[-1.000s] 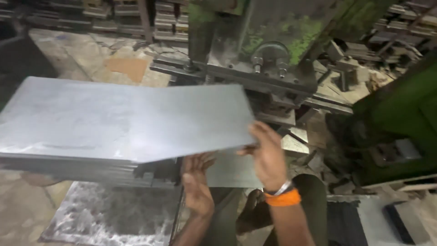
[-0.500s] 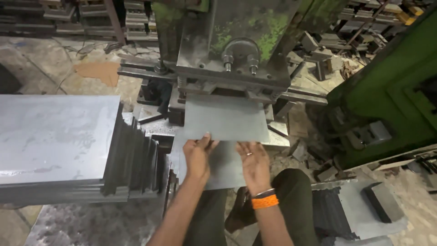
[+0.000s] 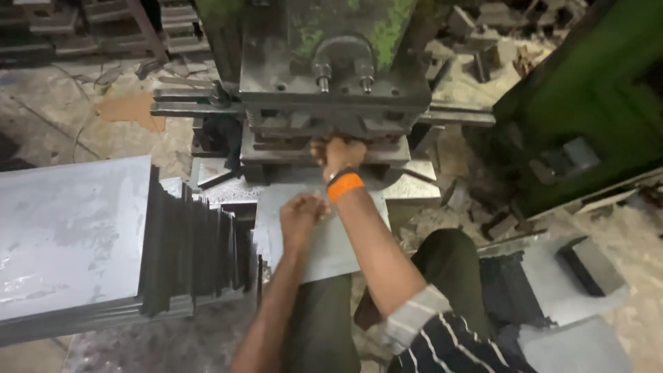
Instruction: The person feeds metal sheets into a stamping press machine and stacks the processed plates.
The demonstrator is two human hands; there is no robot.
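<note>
No package, label or sign shows; the things in view are bare metal. A grey metal sheet [image 3: 324,235] lies flat on the bed of the press [image 3: 331,83], a dark machine with patches of green paint and two bolts on its front. The sheet's far edge runs under the press head, and its near edge juts out over the person's lap.

The left hand [image 3: 300,217] rests on top of the sheet near its middle, fingers curled loosely, pressing down rather than clasping; its grip is narrow and closes on nothing. The right hand [image 3: 336,153], with an orange wristband [image 3: 344,185] behind it, reaches further in at the sheet's far edge, right at the gap under the press head. Its fingers are tucked out of sight, so whether the grip holds the sheet cannot be told.

To the left, just beside the sheet, a stack of grey sheets [image 3: 76,235] lies flat, with more sheets [image 3: 200,249] standing on edge against it.
</note>
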